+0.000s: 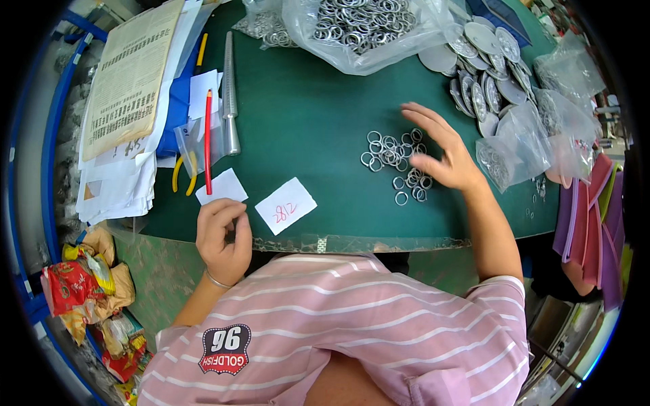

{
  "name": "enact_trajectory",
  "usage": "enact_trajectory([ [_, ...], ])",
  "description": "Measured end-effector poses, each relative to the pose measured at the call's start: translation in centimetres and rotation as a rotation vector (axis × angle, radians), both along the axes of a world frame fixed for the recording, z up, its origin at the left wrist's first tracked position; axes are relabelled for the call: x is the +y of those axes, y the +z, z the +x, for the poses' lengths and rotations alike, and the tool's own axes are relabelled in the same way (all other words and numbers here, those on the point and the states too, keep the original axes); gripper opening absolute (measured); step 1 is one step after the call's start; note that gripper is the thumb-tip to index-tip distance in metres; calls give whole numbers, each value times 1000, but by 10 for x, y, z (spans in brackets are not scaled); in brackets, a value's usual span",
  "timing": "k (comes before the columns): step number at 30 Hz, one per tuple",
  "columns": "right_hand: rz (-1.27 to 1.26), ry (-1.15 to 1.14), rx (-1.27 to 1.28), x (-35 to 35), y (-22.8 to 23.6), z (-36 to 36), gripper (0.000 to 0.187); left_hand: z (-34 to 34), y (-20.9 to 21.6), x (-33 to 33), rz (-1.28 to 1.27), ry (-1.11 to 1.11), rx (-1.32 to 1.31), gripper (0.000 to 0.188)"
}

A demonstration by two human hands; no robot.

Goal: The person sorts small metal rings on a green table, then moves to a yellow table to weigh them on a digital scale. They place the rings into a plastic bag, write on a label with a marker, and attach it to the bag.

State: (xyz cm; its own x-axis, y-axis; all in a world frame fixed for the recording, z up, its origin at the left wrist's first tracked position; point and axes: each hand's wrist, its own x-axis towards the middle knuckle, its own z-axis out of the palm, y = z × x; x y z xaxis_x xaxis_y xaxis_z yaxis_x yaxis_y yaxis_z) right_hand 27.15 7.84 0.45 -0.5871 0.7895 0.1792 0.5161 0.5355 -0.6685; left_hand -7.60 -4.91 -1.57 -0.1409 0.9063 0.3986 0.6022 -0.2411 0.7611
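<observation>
My right hand (pixel 447 152) is spread open beside a loose pile of small silver rings (pixel 389 150), with nothing seen in its fingers. Thumb and fingers reach over the pile's right side. At the table's near edge, my left hand (pixel 225 237) is curled closed, and whatever its fingers may hold is hidden. Just above it lies a blank white paper slip (pixel 225 188), partly covered by the fingers. The lower end of a red pencil (pixel 208 142) rests by that slip. To the right, another white slip (pixel 286 206) bears red handwriting.
A metal ring mandrel (pixel 231 95), yellow-handled pliers (pixel 184 174) and stacked papers (pixel 132 81) lie left. At the back sits a plastic bag (pixel 365 62) full of rings. Round metal discs (pixel 484 74) and small plastic bags (pixel 518 145) are on the right of the green table (pixel 305 122).
</observation>
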Motion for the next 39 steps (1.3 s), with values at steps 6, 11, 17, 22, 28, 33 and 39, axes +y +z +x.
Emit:
enact_trajectory([
  [6,207,43,-438,-36,-6,-23,92,53,35,59,-218,-455,-61,27],
  [11,386,106,-117,-6,-34,-74,25,94,36,102,-157,-528,-75,25],
  [17,595,-4,-163,11,-29,-83,17,79,47,117,-277,-416,-197,16],
  [22,517,-88,112,15,2,-97,18,41,47,101,-260,-358,-88,15],
  [28,820,-338,326,94,123,-118,10,9,48,66,-306,-401,401,36],
  [33,1126,-39,174,125,116,-112,11,10,45,48,-448,-415,628,46],
  [39,328,64,-91,8,29,-73,19,13,25,45,-392,-434,516,30],
])
